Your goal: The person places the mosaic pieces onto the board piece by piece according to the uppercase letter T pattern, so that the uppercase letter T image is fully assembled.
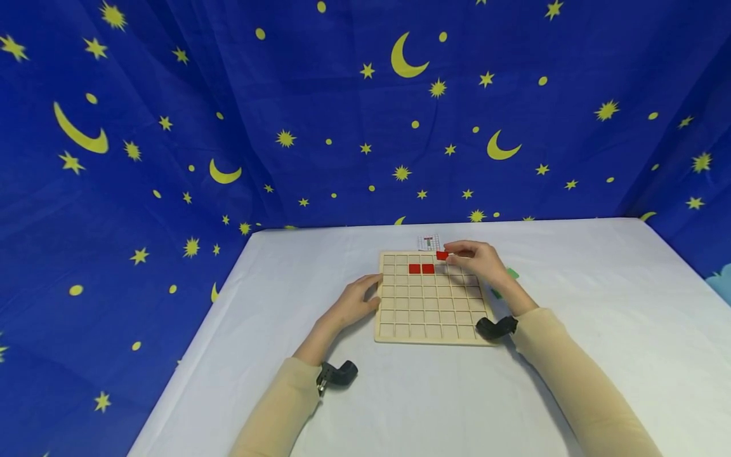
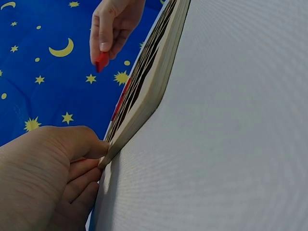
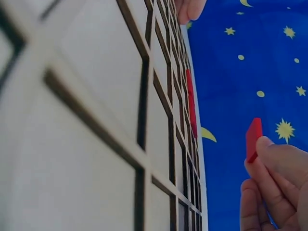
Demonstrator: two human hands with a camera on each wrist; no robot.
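A wooden grid board (image 1: 432, 341) lies flat on the white table, with two red square tiles (image 1: 421, 269) side by side in its second row from the far edge. My right hand (image 1: 482, 260) pinches another red square tile (image 3: 252, 140) between thumb and fingers, raised above the far edge of the board. At the board's left side, my left hand (image 1: 353, 301) rests with thumb and fingertips touching the rim. The left wrist view shows the left thumb (image 2: 86, 144) against that rim, the other fingers loosely bent beside it.
Just beyond the board's far edge lies a small printed grid card (image 1: 428, 242). Green pieces (image 1: 512, 273) show at the board's right, partly hidden behind my right forearm. A blue cloth (image 1: 342, 114) with moons and stars hangs behind the white table (image 1: 274, 279).
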